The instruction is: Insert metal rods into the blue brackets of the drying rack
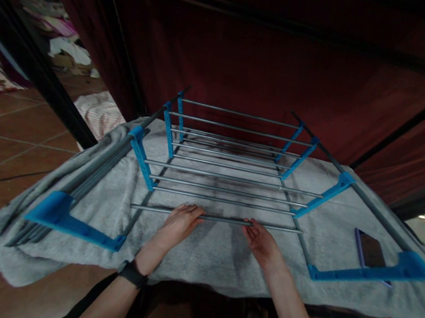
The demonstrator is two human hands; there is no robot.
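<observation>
Head view: left hand (181,225) and right hand (262,243) both pinch a gray rod (224,220).
Rod: across the rack (143,158), above the blanket (222,268).
Risk: an uneven pull might shift the rack against the phone (374,249).

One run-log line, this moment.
left hand: holding thin grey metal rod | right hand: holding same rod | blue-and-grey rack: on grey plush blanket | purple-edged phone: on blanket

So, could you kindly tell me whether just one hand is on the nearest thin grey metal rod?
No, the left hand and right hand both touch that thin grey metal rod.
</observation>
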